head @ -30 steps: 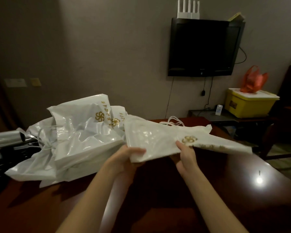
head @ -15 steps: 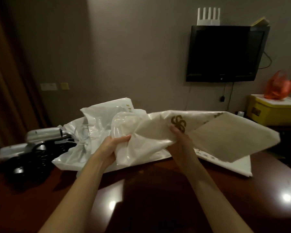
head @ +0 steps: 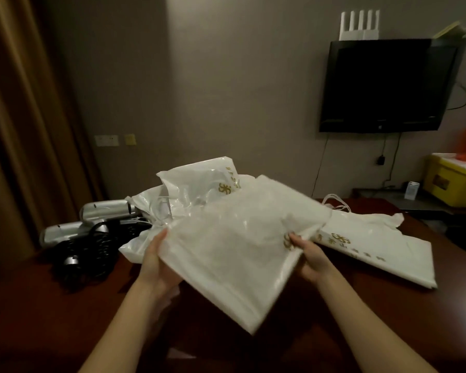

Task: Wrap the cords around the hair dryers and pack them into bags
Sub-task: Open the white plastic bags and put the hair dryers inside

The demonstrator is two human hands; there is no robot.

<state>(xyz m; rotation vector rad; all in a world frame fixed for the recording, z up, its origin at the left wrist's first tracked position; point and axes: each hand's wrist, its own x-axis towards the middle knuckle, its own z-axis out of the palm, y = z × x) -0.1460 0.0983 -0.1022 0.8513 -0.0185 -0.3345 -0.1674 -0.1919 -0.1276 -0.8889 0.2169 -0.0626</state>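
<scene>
Left hand (head: pixel 156 261): holds one edge of the floppy white plastic bag (head: pixel 232 254)
Right hand (head: pixel 311 255): pinches its other edge
Silver hair dryers (head: pixel 86 223): on the dark brown desk (head: pixel 38 305)

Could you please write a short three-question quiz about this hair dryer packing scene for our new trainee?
1. True or false: both hands grip the white bag.
2. Where do the silver hair dryers lie? A) left of the bag pile B) inside the yellow box C) under the television
3. Fill in: the logo on the bags is ____ coloured.

Key: 1 true, left hand and right hand hold opposite edges. 2 A. 3 gold.
</scene>
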